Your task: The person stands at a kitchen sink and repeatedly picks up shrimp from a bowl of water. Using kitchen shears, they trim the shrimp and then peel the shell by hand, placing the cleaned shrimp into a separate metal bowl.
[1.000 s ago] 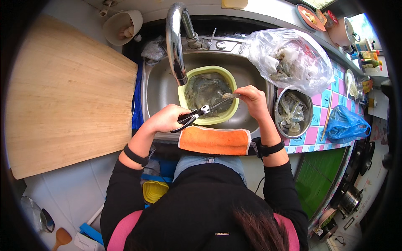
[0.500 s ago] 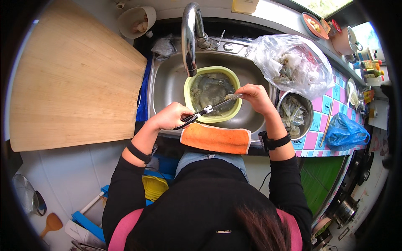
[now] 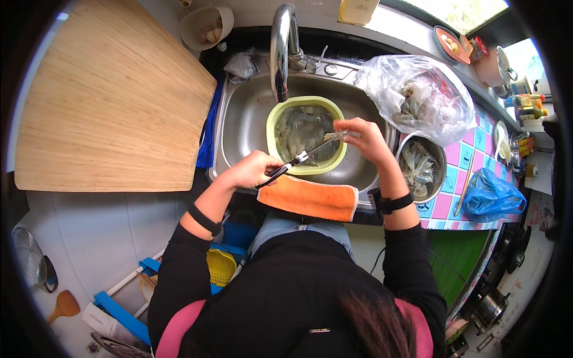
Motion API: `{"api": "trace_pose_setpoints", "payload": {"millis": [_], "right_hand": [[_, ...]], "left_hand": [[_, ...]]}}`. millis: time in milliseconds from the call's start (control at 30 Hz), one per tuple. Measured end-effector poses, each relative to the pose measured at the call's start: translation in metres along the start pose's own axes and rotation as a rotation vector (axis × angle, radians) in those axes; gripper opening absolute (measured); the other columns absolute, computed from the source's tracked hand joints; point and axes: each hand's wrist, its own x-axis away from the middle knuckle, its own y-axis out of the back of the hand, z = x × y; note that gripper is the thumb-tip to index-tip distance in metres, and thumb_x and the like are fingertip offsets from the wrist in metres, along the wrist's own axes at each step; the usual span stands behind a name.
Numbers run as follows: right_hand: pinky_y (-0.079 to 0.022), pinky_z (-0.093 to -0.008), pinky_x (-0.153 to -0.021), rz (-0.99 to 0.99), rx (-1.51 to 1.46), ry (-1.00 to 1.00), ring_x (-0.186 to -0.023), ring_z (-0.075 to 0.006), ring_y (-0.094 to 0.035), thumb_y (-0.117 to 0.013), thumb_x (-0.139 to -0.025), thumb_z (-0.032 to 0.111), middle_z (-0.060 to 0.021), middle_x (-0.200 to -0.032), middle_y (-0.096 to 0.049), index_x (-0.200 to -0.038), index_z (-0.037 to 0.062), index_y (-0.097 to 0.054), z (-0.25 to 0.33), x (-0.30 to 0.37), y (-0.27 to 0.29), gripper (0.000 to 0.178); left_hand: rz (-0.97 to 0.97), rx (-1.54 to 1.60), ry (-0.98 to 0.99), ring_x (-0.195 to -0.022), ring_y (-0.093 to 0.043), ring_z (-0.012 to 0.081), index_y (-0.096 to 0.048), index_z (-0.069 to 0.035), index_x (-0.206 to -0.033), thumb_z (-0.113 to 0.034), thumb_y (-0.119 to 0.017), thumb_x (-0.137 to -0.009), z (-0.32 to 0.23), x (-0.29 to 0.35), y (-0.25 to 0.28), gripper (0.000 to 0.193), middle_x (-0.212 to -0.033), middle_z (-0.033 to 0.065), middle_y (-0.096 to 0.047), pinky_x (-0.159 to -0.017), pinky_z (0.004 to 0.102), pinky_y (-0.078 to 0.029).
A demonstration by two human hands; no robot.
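My left hand point(image 3: 255, 170) is closed round the black handles of a pair of scissors point(image 3: 301, 157), whose blades point up and right over a yellow-green basin point(image 3: 271, 132). At the blade tips, my right hand point(image 3: 365, 140) pinches a small translucent shrimp point(image 3: 338, 136), partly hidden by the fingers. Cloudy water and several greyish shrimp point(image 3: 292, 134) fill the basin, which stands in a steel sink point(image 3: 245, 119). Right of the sink, a steel bowl point(image 3: 442, 173) contains more pale shrimp point(image 3: 418, 162).
An orange cloth point(image 3: 310, 198) lies along the sink's front edge. The chrome faucet point(image 3: 279, 59) arches over the sink's back. A large wooden board point(image 3: 113, 107) stands at left. To the right are a clear plastic bag point(image 3: 418, 95) of scraps and a blue bag point(image 3: 492, 196).
The scissors' handles have come closer together. My left hand has shifted slightly right, and the whole view has moved a little.
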Motion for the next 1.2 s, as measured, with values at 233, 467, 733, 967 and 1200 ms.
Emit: {"api": "trace_pose_setpoints", "payload": {"millis": [233,467,733,967,1200], "right_hand": [[-0.030,-0.0385,-0.102,0.030,-1.352,-0.253,-0.122,-0.0271,-0.040,-0.051,-0.077,0.059,-0.0140,-0.130,-0.045,-0.125,0.0025,-0.044,-0.017,0.024,-0.065,0.074],[-0.044,-0.0429,-0.092,-0.300,-1.687,-0.209,-0.093,-0.0245,-0.058,-0.052,-0.088,0.029,-0.0082,-0.091,-0.060,-0.088,0.0065,-0.056,-0.005,0.001,-0.074,0.023],[-0.050,-0.0444,-0.084,-0.214,-1.620,-0.202,-0.086,-0.0278,-0.062,-0.053,-0.088,0.025,-0.0130,-0.088,-0.062,-0.092,0.0025,-0.053,-0.004,0.003,-0.071,0.023],[-0.051,-0.0429,-0.081,-0.226,-1.550,-0.202,-0.084,-0.0278,-0.063,-0.056,-0.086,0.027,-0.0132,-0.087,-0.062,-0.090,0.0019,-0.054,-0.005,0.003,-0.068,0.026],[-0.052,-0.0423,-0.079,-0.247,-1.534,-0.197,-0.083,-0.0279,-0.063,-0.057,-0.085,0.028,-0.0133,-0.086,-0.062,-0.090,0.0016,-0.055,-0.006,0.002,-0.064,0.027]], "left_hand": [[-0.018,0.355,0.067,-0.086,-0.057,0.0093,-0.058,0.003,-0.105,0.004,-0.065,-0.070,0.008,-0.002,-0.024,0.036,-0.094,0.0041,-0.062,-0.078,0.0238,-0.046],[0.022,0.411,0.075,-0.095,-0.058,0.0141,-0.056,0.003,-0.109,-0.002,-0.069,-0.069,0.011,0.000,-0.037,0.042,-0.101,0.0083,-0.062,-0.086,0.0275,-0.045],[0.061,0.528,0.103,-0.093,-0.057,0.0143,-0.056,0.004,-0.104,-0.006,-0.072,-0.069,0.009,0.003,-0.047,0.040,-0.098,0.0085,-0.061,-0.083,0.0273,-0.047],[0.053,0.550,0.129,-0.089,-0.060,0.0176,-0.055,0.006,-0.103,0.004,-0.064,-0.069,0.000,0.005,-0.049,0.035,-0.095,0.0119,-0.062,-0.079,0.0292,-0.050],[0.063,0.582,0.067,-0.093,-0.059,0.0189,-0.054,0.006,-0.106,-0.010,-0.073,-0.068,0.000,-0.003,-0.051,0.046,-0.099,0.0131,-0.061,-0.082,0.0297,-0.050]]}}
